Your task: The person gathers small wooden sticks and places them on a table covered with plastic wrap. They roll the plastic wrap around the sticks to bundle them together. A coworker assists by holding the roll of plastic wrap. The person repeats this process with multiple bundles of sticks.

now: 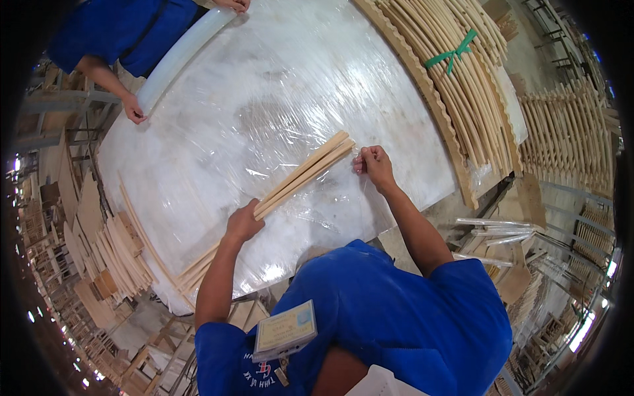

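Note:
A thin bundle of pale wooden sticks [307, 170] lies slantwise over clear plastic film [284, 86] spread on the white-topped table [165, 191]. My left hand [244, 221] is closed round the bundle's near left end, and part of the sticks is hidden under it. Just right of the bundle's far end is my right hand [375, 166], its fingers curled together in a pinch. Whether film or anything else is between those fingers is too small to tell. At the far left, a co-worker's two hands hold the ends of a long roll of film [185, 56].
Along the table's right side lies a large stack of wooden sticks [456, 86] with a green tie [452, 53] and wavy-edged wood strips beside it. More sticks [198, 267] lie at the near left edge. Film-wrapped bundles [495, 231] are off the table at right.

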`<state>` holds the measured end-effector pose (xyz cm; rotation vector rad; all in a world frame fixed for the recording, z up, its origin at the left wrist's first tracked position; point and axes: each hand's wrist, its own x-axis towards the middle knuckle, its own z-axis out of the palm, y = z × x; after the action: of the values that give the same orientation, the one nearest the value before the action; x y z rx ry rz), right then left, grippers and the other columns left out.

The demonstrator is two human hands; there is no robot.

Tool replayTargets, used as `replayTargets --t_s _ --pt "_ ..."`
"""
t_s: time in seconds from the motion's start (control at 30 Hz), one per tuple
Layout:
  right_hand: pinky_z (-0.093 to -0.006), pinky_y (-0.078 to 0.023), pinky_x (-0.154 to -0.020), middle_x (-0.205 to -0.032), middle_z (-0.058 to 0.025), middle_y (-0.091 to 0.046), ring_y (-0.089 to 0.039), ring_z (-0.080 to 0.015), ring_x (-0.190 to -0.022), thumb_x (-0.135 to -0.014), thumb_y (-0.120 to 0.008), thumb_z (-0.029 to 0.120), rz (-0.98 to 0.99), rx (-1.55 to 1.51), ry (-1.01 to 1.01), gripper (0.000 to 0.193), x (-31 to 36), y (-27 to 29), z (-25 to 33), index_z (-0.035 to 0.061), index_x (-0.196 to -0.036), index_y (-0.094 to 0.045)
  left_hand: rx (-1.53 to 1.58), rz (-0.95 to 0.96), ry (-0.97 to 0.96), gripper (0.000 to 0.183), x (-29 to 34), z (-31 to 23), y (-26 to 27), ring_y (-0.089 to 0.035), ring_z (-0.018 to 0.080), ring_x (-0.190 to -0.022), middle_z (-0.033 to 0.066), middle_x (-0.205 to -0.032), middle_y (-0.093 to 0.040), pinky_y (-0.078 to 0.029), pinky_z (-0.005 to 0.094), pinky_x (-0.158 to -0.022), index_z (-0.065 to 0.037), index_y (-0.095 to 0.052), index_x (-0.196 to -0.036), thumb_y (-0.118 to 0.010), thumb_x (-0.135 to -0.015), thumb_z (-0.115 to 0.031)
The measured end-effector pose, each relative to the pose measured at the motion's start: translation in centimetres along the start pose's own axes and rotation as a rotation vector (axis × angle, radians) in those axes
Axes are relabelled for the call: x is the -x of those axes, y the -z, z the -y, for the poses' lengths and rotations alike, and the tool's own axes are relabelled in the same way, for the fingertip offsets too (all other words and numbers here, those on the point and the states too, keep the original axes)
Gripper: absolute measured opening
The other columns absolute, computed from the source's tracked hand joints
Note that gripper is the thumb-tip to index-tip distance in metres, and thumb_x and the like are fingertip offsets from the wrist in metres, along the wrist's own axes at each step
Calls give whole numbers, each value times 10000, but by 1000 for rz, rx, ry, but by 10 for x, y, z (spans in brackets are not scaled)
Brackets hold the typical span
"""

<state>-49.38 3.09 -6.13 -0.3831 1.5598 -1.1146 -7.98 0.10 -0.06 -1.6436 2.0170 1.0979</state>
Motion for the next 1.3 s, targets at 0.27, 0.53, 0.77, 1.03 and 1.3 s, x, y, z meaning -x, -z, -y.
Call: replayTargets --t_s 0.27,0.53,0.77,1.03,1.3 --pt "-277 -505 -683 -840 1 -658 -623 -108 -737 -1092 -690 365 425 15 -277 305 41 3 13 80 -983 -693 54 37 12 601 7 0 -23 -720 445 -1103 231 -1129 -768 -566 521 -961 -94 -609 -1390 -740 -815 -210" --pt "-441 -506 -1010 -1060 -68 -748 -659 -257 -1028 -983 -759 377 291 833 910 410 13 -80 50 50 -1228 -742 369 493 32 623 -18 10 12 -728 212 -783 126 -957 -760 -583 376 -772 -20 -641 -1395 -782 -806 -167" --pt "-468 -474 -1083 -1156 -113 -690 -628 -329 -1117 -812 -837 494 531 1561 1283 589 -21 -88 50 76 -1188 -661 307 636 4 456 -40 9 36 -700 179 -693 85 -825 -737 -569 361 -708 2 -700 -1217 -796 -812 -183" --pt "-495 -546 -936 -1007 -114 -701 -685 -345 -1018 -765 -823 386 661 1467 1015 414 -54 -113 45 131 -1064 -692 394 598 -13 450 -42 40 38 -715 185 -725 92 -835 -759 -573 357 -724 -5 -716 -1094 -873 -777 -282" --pt "-492 -562 -906 -991 -99 -721 -718 -342 -1012 -779 -851 425 660 1568 976 402 -56 -118 49 132 -1004 -691 54 -708 -280 825 21 -14 5 -661 351 -1088 147 -1185 -671 -558 463 -945 -38 -655 -1367 -957 -731 -467"
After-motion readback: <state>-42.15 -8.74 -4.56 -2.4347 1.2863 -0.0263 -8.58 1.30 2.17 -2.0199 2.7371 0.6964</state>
